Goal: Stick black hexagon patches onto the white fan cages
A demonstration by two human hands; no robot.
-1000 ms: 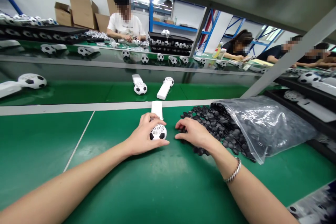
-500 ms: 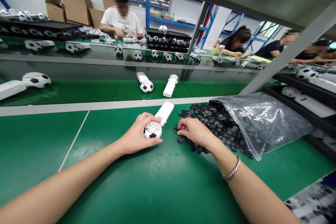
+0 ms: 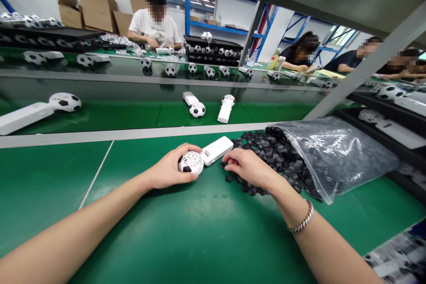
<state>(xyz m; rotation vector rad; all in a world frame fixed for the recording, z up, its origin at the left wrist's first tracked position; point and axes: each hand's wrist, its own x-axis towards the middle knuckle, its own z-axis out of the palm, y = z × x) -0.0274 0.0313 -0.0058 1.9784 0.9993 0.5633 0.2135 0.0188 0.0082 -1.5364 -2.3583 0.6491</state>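
Observation:
My left hand [image 3: 168, 169] is wrapped round the soccer-ball head of a white handheld fan [image 3: 203, 158] that lies on the green table mat [image 3: 199, 226], its white handle pointing right and away. My right hand [image 3: 248, 167] rests, fingers curled, on a heap of small black plastic pieces [image 3: 266, 153] just right of the fan's handle. I cannot make out whether its fingertips pinch a piece. The heap spills out of a clear plastic bag [image 3: 333, 155].
Beyond a grey rail, a green conveyor carries more soccer-ball fans [image 3: 197, 107], [image 3: 225, 108], [image 3: 40, 110]. Black trays with fans [image 3: 392, 126] stand at the right. Several people sit at the far benches, with cardboard boxes [image 3: 93, 6] behind. A slanted metal post [image 3: 362, 73] crosses the right.
My left hand has turned the fan on the mat, swinging its handle from pointing away to pointing right. The right hand stayed on the black pieces. The conveyor fans drifted right.

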